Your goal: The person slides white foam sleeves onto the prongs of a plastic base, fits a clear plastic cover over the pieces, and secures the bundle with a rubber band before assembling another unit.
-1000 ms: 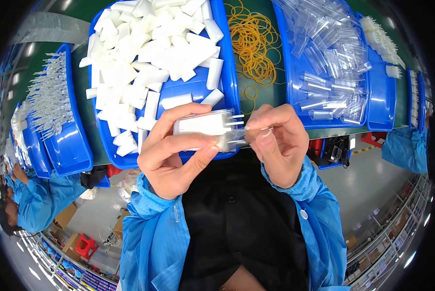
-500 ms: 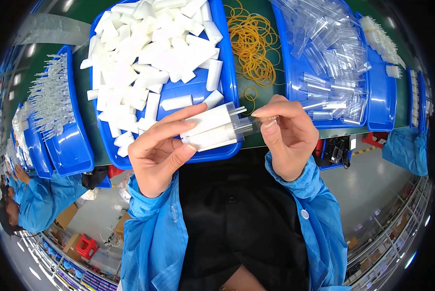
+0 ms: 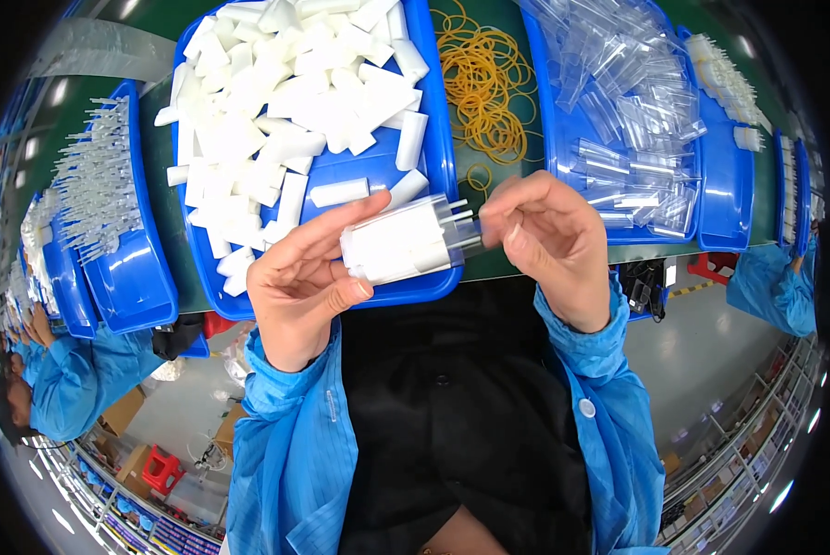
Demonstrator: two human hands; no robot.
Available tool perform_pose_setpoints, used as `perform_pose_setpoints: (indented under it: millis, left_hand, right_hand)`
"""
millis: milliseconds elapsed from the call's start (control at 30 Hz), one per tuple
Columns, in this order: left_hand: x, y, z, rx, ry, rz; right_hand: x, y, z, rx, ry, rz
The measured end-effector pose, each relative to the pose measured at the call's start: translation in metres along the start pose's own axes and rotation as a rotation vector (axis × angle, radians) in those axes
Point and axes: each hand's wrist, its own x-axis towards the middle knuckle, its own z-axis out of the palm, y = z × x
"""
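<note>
At the far left, a rounded glossy blue bin (image 3: 128, 277) holds a bristling heap of thin, clear plastic pieces (image 3: 96, 190) with fine stems. Right of it, a wide blue tray (image 3: 433, 139) on the green counter (image 3: 170, 176) is piled with matte white, flat tapered tubes (image 3: 276, 102), smooth and blunt-ended, lying every way. Near its front edge the left hand (image 3: 309, 277) is raised palm-up, fingers stretched and thumb pressed in, its grip closed around a small bundle of white tubes (image 3: 396, 242) held side by side and lying roughly level, with their clear tips pointing right. The right hand (image 3: 545, 245) faces it, wrist bent, fingers curled inward with the fingertips pinched at those clear tips (image 3: 461, 227); whether it grasps a separate clear cap there is hard to tell, since the piece is transparent and small. Both forearms wear crinkled, shiny blue sleeves (image 3: 285, 435). Beyond the hands, a loose tangle of thin orange rubber bands (image 3: 484, 83) lies on the counter between trays. Further right, another blue tray (image 3: 711, 199) is heaped with clear, glassy tubular caps (image 3: 619, 102).
</note>
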Motion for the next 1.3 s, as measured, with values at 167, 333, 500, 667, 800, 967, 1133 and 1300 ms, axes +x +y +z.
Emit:
perform_pose_setpoints:
  millis: [167,333,500,667,800,967,1133,1300]
  left_hand:
    - [-0.003,-0.006,-0.002,-0.078,-0.100,-0.052]
    - [-0.005,-0.007,0.002,-0.123,-0.093,-0.048]
    - [-0.006,-0.012,0.002,-0.134,-0.072,-0.020]
    - [-0.006,-0.010,0.002,-0.140,-0.016,-0.053]
    - [-0.006,-0.007,0.002,-0.267,-0.082,-0.123]
    - [-0.003,0.009,-0.004,-0.177,-0.424,-0.491]
    - [0.009,0.014,0.002,0.300,-0.699,-0.286]
    - [0.001,0.004,0.004,0.216,-0.608,-0.243]
  right_hand:
    - [-0.001,0.002,0.010,0.022,-0.024,-0.073]
    - [0.002,0.006,0.013,-0.227,-0.065,-0.256]
    - [0.004,0.010,0.014,-0.211,-0.067,-0.294]
    - [0.002,0.019,0.015,-0.250,-0.007,-0.355]
    - [0.001,0.020,0.021,-0.264,-0.003,-0.493]
    - [0.001,0.014,0.024,-0.690,-0.104,-0.682]
    - [0.001,-0.002,0.032,-0.781,-0.207,-0.676]
    - [0.022,-0.017,0.012,-0.744,-0.348,-0.547]
